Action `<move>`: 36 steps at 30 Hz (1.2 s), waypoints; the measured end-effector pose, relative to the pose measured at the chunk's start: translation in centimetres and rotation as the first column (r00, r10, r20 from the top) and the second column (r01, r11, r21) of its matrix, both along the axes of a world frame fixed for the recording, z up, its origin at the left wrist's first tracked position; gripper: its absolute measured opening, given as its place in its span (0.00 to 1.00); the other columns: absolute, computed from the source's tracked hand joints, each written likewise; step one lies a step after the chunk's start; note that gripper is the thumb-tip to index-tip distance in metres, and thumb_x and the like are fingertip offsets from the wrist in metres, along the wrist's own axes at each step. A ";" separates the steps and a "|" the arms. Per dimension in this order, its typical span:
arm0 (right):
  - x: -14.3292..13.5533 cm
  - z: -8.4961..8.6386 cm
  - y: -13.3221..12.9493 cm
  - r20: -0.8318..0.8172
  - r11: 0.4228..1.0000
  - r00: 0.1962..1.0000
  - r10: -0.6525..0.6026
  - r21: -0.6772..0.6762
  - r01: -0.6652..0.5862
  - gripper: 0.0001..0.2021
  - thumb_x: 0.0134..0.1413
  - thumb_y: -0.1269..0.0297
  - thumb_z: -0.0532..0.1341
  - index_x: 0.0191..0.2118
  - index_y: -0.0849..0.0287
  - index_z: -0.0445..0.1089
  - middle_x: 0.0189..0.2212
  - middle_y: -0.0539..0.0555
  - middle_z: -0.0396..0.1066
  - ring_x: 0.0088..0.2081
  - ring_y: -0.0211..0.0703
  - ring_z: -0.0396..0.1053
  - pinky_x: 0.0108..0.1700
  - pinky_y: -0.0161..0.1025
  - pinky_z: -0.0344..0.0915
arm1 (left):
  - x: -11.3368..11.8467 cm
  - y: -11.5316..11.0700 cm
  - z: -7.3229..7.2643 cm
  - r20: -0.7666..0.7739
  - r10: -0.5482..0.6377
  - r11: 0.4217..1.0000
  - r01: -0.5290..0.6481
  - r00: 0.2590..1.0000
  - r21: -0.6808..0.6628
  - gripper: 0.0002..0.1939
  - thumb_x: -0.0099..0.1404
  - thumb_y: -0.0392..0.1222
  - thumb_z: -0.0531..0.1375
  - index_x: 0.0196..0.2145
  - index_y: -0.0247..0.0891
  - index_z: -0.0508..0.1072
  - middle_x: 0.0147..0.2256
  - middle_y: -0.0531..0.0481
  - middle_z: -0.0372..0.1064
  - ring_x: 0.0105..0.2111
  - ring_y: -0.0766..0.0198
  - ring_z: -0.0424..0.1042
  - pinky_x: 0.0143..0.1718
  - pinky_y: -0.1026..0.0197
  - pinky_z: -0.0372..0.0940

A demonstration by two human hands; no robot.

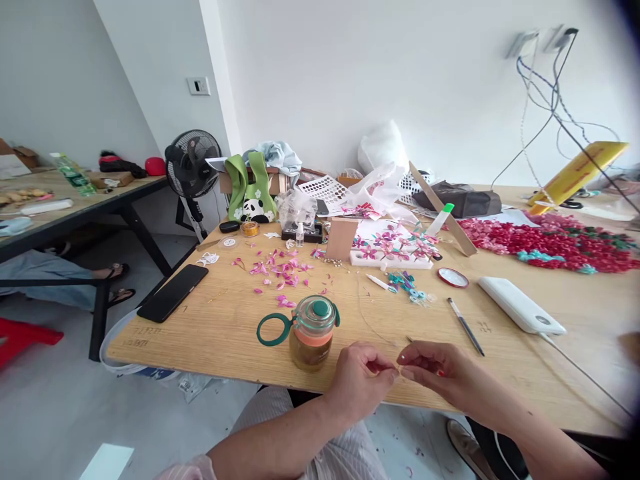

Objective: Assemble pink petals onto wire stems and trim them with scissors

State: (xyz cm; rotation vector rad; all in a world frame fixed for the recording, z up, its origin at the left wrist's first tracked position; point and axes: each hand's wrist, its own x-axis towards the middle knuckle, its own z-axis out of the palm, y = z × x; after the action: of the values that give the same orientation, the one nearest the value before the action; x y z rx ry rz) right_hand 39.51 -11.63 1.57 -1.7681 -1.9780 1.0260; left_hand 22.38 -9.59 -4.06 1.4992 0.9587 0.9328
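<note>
Worktop (215,343) as I view it remotely: at its near edge, the left hand (367,377) and right hand (435,370) face each other, fingers curled, nearly touching. Whether either grasps something I cannot tell; any piece there is too small. A thin strand (367,325) lies just beyond them. The jar (311,343) stands upright just beside the left hand; petals (287,268) lie scattered farther back, and the pen (466,327) lies just beyond the right hand.
</note>
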 end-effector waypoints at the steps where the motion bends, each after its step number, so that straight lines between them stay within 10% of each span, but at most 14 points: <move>1: -0.1 0.0 0.2 0.000 1.000 1.000 0.007 0.001 -0.007 0.15 0.54 0.51 0.56 0.31 0.59 0.71 0.25 0.51 0.67 0.28 0.38 0.58 0.29 0.34 0.56 | 0.0 0.1 0.0 0.000 -0.001 1.000 0.001 1.000 0.005 0.03 0.52 0.34 0.61 0.24 0.36 0.76 0.25 0.51 0.70 0.30 0.65 0.67 0.35 0.62 0.61; 13: 0.0 1.7 3.6 -0.136 0.984 0.981 -0.140 0.088 0.152 0.18 0.49 0.47 0.60 0.26 0.59 0.69 0.20 0.51 0.64 0.24 0.37 0.60 0.25 0.33 0.58 | -1.1 0.3 -0.6 0.082 0.005 0.998 0.000 0.997 -0.058 0.10 0.54 0.40 0.62 0.35 0.33 0.74 0.32 0.47 0.70 0.30 0.66 0.67 0.33 0.64 0.63; 22: -4.1 -1.9 15.7 -0.571 0.803 0.618 -0.541 -0.131 0.582 0.18 0.34 0.53 0.70 0.25 0.59 0.65 0.12 0.42 0.55 0.13 0.27 0.48 0.13 0.29 0.43 | -1.4 0.5 -1.6 0.074 -0.050 0.998 0.047 0.996 0.049 0.05 0.55 0.36 0.61 0.31 0.34 0.74 0.29 0.48 0.69 0.30 0.66 0.67 0.33 0.65 0.62; 28: -6.4 -5.0 21.5 -0.498 0.777 0.636 -0.589 -0.134 0.615 0.13 0.41 0.59 0.66 0.23 0.61 0.64 0.11 0.44 0.57 0.12 0.28 0.51 0.12 0.28 0.46 | -1.8 0.8 -1.4 0.089 -0.097 0.995 0.097 0.991 0.008 0.05 0.55 0.35 0.59 0.30 0.33 0.75 0.29 0.48 0.69 0.28 0.67 0.66 0.31 0.66 0.62; 36: -5.7 -5.6 22.7 -0.311 0.796 0.756 -0.576 -0.002 0.606 0.09 0.47 0.62 0.61 0.30 0.65 0.69 0.11 0.47 0.61 0.11 0.31 0.55 0.12 0.29 0.50 | -1.8 1.1 -1.9 0.055 -0.137 0.989 0.140 0.989 -0.039 0.07 0.55 0.37 0.60 0.32 0.36 0.76 0.28 0.47 0.71 0.32 0.63 0.68 0.35 0.63 0.64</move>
State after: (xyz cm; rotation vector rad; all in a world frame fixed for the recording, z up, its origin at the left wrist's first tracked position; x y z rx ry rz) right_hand 33.83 11.09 -4.05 -1.8646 -1.1336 0.8792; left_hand 20.61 -8.47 -6.00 1.4781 0.8211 0.8423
